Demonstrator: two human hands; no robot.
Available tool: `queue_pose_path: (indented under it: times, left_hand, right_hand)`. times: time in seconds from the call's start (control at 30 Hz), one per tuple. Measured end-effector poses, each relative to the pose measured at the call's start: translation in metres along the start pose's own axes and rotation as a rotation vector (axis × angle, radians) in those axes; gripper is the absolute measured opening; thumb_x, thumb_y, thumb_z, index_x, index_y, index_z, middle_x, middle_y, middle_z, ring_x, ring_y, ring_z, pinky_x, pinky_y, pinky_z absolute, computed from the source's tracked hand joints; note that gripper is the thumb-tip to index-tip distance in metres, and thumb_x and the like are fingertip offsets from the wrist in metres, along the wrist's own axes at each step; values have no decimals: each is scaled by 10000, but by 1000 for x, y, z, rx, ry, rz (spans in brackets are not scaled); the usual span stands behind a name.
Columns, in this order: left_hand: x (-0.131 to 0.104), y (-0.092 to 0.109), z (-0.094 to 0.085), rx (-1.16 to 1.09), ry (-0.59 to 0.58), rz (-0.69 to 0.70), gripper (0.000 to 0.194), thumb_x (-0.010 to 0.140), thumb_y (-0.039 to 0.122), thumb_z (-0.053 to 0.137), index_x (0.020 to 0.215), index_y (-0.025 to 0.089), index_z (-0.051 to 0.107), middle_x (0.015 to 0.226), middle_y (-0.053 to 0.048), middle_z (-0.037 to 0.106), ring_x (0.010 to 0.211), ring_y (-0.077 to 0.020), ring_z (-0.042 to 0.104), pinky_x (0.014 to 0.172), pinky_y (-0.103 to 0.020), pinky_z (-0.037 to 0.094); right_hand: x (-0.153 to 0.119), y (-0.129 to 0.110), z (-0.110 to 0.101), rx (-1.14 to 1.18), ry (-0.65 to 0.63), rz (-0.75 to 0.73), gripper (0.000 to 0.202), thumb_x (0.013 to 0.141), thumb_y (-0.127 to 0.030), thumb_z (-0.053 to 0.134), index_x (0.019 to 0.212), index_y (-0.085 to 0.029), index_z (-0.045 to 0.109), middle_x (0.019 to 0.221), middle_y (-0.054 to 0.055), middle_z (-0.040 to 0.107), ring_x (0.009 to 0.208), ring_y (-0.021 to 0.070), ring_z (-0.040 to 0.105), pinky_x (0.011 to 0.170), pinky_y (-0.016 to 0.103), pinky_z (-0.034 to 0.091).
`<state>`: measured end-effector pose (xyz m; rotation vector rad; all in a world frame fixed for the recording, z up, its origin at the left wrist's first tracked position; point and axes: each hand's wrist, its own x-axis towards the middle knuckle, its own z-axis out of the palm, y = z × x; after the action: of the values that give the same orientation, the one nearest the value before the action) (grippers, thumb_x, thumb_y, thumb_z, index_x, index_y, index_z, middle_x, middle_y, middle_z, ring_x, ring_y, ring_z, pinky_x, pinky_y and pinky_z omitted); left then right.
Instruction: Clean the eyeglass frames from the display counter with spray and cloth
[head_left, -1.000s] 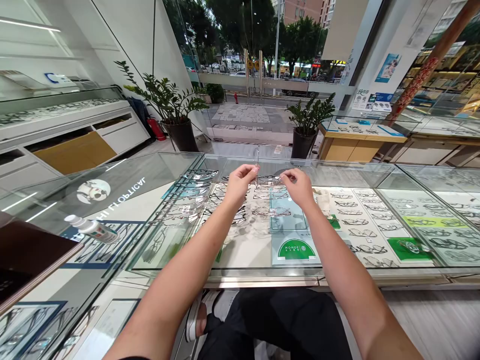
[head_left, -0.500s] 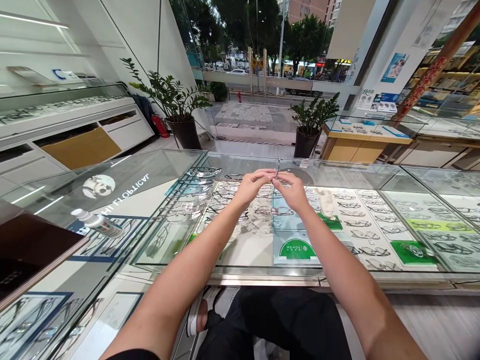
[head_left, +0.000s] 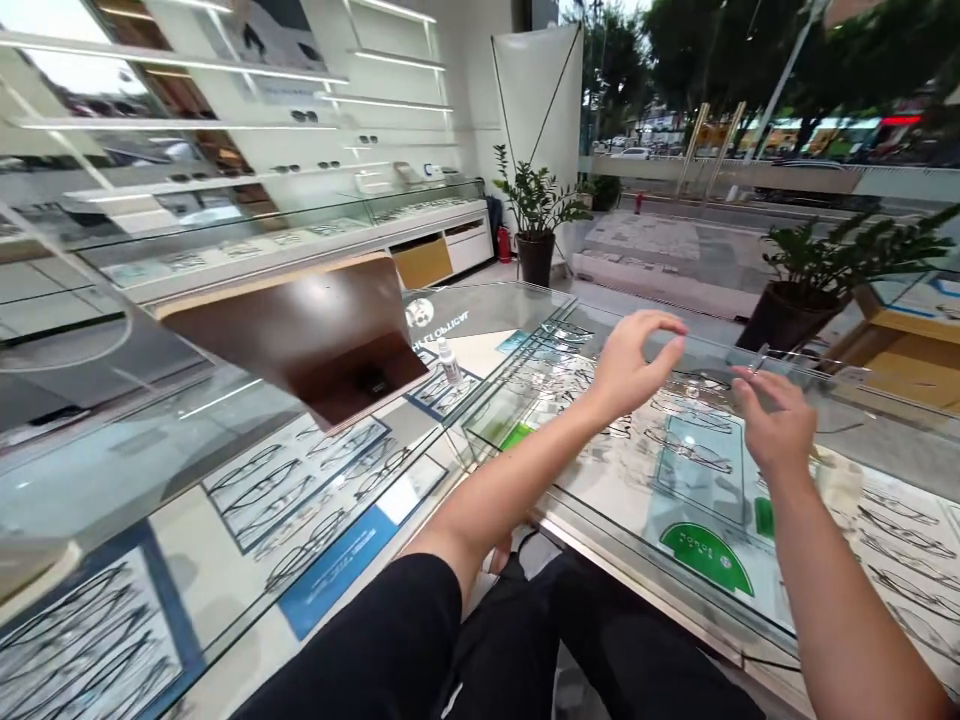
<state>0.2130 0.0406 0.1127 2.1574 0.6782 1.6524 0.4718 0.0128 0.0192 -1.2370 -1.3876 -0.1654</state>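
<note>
Above the glass display case, my left hand (head_left: pixel 639 358) is raised with its thumb and fingers apart and holds nothing. My right hand (head_left: pixel 776 415) is to the right of it, its fingertips pinched on a thin pair of eyeglasses (head_left: pixel 761 358) near the case's far edge. The frame is thin and partly blurred against the glass. Rows of eyeglasses (head_left: pixel 686 450) lie under the glass below my hands, beside a green semicircular card (head_left: pixel 705 558).
A white spray bottle (head_left: pixel 448 362) stands on the counter to the left, beside a brown-backed mirror or screen (head_left: pixel 300 320). Potted plants (head_left: pixel 536 255) stand beyond the case. More framed trays of eyeglasses (head_left: pixel 262 490) lie under glass at the lower left.
The view has swung left. My hands, together before, are now apart; my left hand has come away open, while the eyeglasses remain in my right hand.
</note>
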Motion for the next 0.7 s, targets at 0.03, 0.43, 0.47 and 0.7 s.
queue_pose_path:
  times: [0.03,0.43,0.47,0.7]
  left_hand:
    - [-5,2,-19,43,47,21,100,1019,285,614,1058,221,681,1197,-73,741,1188,-209,674,1103,-404,500]
    - [-112,-114,-209,707,680,-750,738,839,152,702,1487,168,348,1530,-205,519,1422,-307,526,1231,-423,357]
    - [-115,-119,-213,693,616,-835,710,869,162,674,1492,179,334,1489,-184,570,1356,-294,586,1183,-410,404]
    - [-121,-127,-222,662,447,-975,182,928,202,569,1107,218,542,1103,-121,705,1079,-315,676,944,-406,486]
  right_hand:
    - [0,1,0,-5,8,-14,315,953,-501,721,1021,-221,847,1073,124,845,1049,289,767,1060,521,548]
    - [-1,0,-1,-75,26,-79,353,1004,-488,649,1096,-212,849,1072,118,843,1074,301,763,1024,501,552]
    - [0,-1,-1,-79,23,-83,361,1006,-488,640,1093,-206,848,1078,118,843,1073,300,764,1025,503,552]
    - [1,-6,-1,-61,-15,-51,349,1008,-467,620,1057,-204,844,1082,122,842,1075,298,758,1034,504,537]
